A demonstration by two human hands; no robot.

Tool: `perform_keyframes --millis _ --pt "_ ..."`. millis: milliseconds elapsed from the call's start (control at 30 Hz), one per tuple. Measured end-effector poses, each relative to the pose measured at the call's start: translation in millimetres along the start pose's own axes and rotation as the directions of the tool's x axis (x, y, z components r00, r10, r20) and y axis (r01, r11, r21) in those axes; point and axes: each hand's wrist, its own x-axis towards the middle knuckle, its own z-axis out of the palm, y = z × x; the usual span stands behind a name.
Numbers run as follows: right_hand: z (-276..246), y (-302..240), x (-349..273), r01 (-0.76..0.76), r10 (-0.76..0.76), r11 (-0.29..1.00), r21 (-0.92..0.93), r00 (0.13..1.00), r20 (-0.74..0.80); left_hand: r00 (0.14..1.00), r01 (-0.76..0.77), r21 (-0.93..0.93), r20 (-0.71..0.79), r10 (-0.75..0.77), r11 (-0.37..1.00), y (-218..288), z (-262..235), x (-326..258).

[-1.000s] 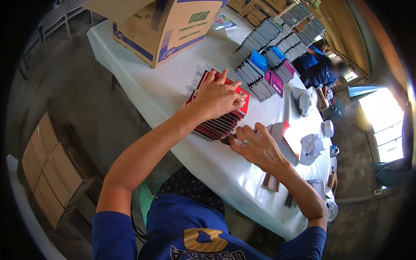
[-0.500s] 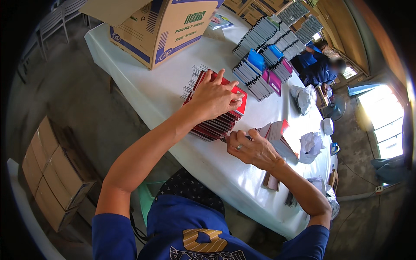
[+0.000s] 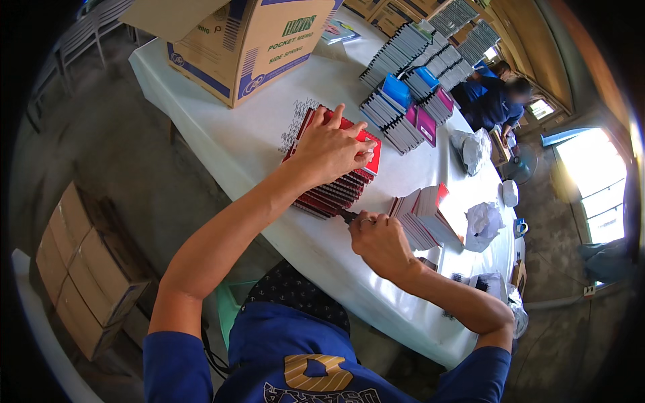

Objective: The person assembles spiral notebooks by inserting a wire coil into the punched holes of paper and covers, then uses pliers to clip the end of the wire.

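Note:
A stack of red spiral notebooks (image 3: 339, 190) lies near the table's front edge. My left hand (image 3: 334, 148) rests on its top cover with fingers spread. My right hand (image 3: 379, 242) is closed around dark pliers (image 3: 347, 215), whose jaws meet the bottom corner of the stack at the ends of the spiral bindings. Most of the pliers is hidden by my fingers. Loose wire spirals (image 3: 293, 127) stick out beyond the stack's far left side. To the right of my right hand stands another pile of red-covered pads (image 3: 423, 215), no spirals visible on it.
A large cardboard box (image 3: 269, 54) stands at the table's (image 3: 201, 134) far left. Stacks of bound notebooks (image 3: 396, 60), some blue and purple, fill the far side. Crumpled plastic bags (image 3: 484, 225) line the right edge. Cartons (image 3: 87, 262) sit on the floor; other people work beyond.
My right hand has turned and shifted slightly, bringing the pliers' jaws into clearer view at the stack's corner. My left hand stays on the notebooks.

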Motion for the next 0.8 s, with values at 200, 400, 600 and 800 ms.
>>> perform_keyframes --millis 200,400,600,800 --pt "-20 65 -3 0.071 -0.055 0.990 0.122 0.989 -0.138 0.999 0.011 -0.016 -0.038 -0.011 1.000 -1 5 -3" --pt "-6 88 -4 0.258 -0.269 0.963 -0.076 0.923 -0.277 1.000 0.014 -0.006 0.006 -0.014 1.000 1 1 1" --pt "10 95 -1 0.269 -0.297 0.955 -0.124 0.875 -0.383 1.000 0.016 -0.002 0.005 -0.015 1.000 0 0 1" --pt "13 91 -1 0.322 -0.374 0.926 -0.195 0.852 -0.367 1.000 0.009 0.006 0.019 -0.009 1.000 2 0 1"
